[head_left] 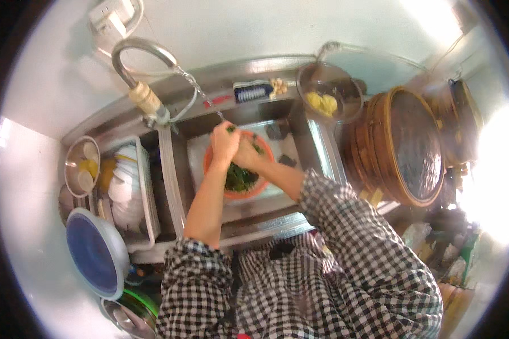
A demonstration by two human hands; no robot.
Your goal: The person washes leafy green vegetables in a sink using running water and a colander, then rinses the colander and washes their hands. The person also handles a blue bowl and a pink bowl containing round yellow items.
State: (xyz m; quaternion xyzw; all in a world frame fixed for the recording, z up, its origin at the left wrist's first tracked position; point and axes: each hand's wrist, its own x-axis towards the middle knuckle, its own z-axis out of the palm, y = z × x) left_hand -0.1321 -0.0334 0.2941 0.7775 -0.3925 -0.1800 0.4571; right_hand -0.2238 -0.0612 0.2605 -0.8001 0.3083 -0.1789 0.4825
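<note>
Water (193, 82) runs upper left of centre; bare left hand (225, 142) grips dark-green leaves (240, 178), bare right hand's (249, 154) hold unclear — more remain in the round orange plastic basin (241, 196), frame centre, seemingly unfinished.

Location: a kitchen, wash-up area. Basis: a metal sink (180, 158) was set into the counter, with a curved metal faucet (147, 44) running above it. Within the sink sat an orange bowl (243, 196) containing leafy greens (237, 179). To the left, a white dish rack (148, 198) held pale dishes (124, 195), and a blue basin (90, 254) stood near it. On the right, a see-through bowl (350, 107) with yellow pieces (322, 103) was noted beside a large round brown vessel (384, 152). A pale wall (237, 28) carried an electrical outlet (110, 14). Home or commercial use: could not be determined.
</note>
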